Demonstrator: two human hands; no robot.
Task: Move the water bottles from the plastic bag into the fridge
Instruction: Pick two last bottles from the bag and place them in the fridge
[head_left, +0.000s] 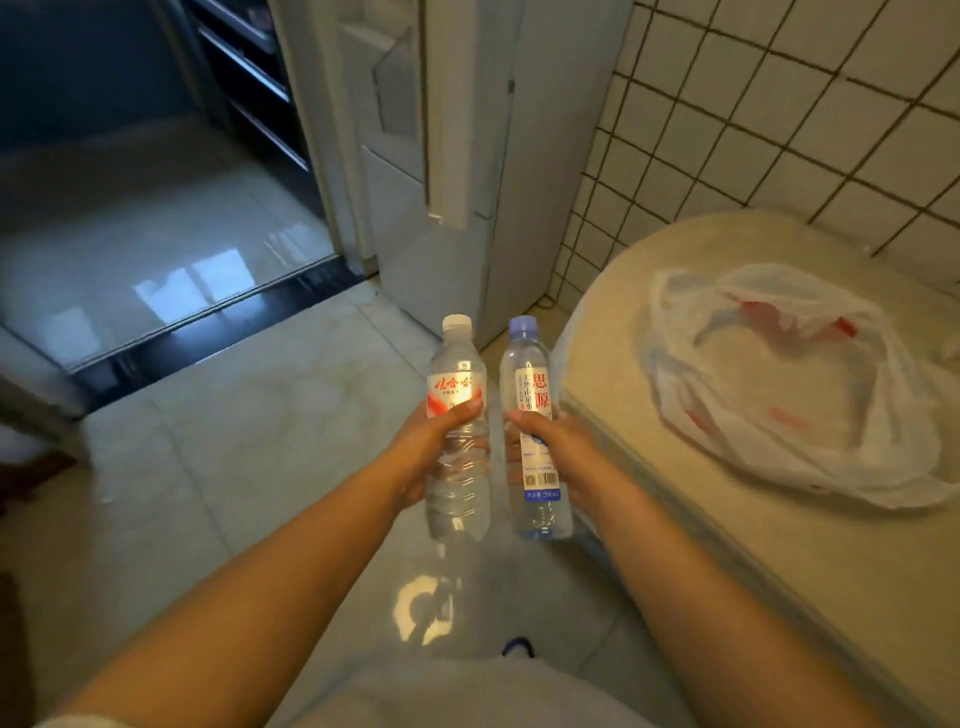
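I see open tiled floor (249, 415) ahead and to the left of both bottles, while the closed fridge (447, 156) stands straight in front, the table (779, 545) with its slack plastic bag (779, 395) hems in the right, and the tiled wall (779, 104) shuts off everything beyond.

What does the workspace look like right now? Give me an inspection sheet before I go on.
Surface: beige counter on the right, carrying only the bag.
Job's things: red-label bottle and blue-cap bottle, both upright, out of the plastic bag, which lies crumpled and looks empty; fridge ahead, doors appear shut.
Clutter: nothing seen.
Grippers: left hand holds the red-label bottle; right hand holds the blue-cap bottle.
Cables: thin cord at the fridge's base.
Surroundings: glossy tiled floor, white tiled wall.
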